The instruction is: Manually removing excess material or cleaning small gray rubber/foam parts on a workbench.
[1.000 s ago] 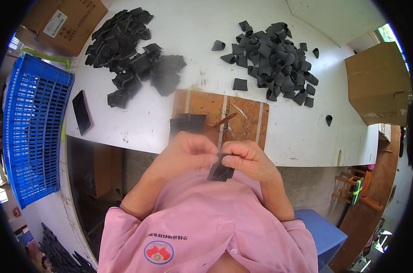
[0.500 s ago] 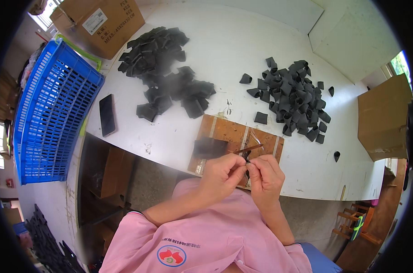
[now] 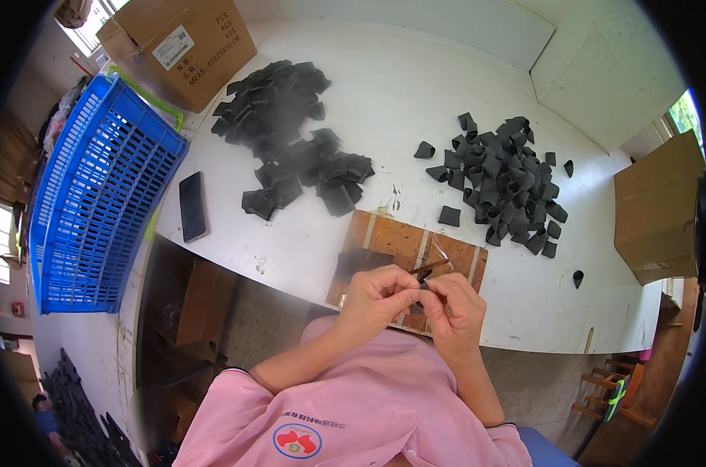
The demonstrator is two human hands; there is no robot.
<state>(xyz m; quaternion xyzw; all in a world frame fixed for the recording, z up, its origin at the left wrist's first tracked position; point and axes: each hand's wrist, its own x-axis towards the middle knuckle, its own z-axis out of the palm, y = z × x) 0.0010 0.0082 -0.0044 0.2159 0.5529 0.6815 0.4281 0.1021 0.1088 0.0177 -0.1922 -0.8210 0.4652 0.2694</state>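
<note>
Above the near edge of a brown wooden board (image 3: 399, 233), my left hand (image 3: 382, 300) and my right hand (image 3: 455, 311) meet fingertip to fingertip. Both pinch a small black fabric-like piece (image 3: 423, 279), mostly covered by the fingers. Just beyond them lies a thin brown strip-shaped thing (image 3: 437, 266), its kind unclear. A flat black piece (image 3: 364, 261) rests on the board's left part. Farther left spreads a pile of flat black pieces (image 3: 279, 101). To the right is a heap of black pieces folded into loops (image 3: 501, 175).
A dark phone (image 3: 192, 206) lies on the white table (image 3: 259, 249) at left, near a blue plastic basket (image 3: 104, 202). Cardboard boxes stand at the far left (image 3: 178, 54) and at the right (image 3: 658, 210). One loose folded piece (image 3: 578, 279) sits near the right front edge.
The view has shifted slightly, so the table things appear a little lower and to the right. Both hands stay together on the small black piece, with the fingers slightly repositioned.
</note>
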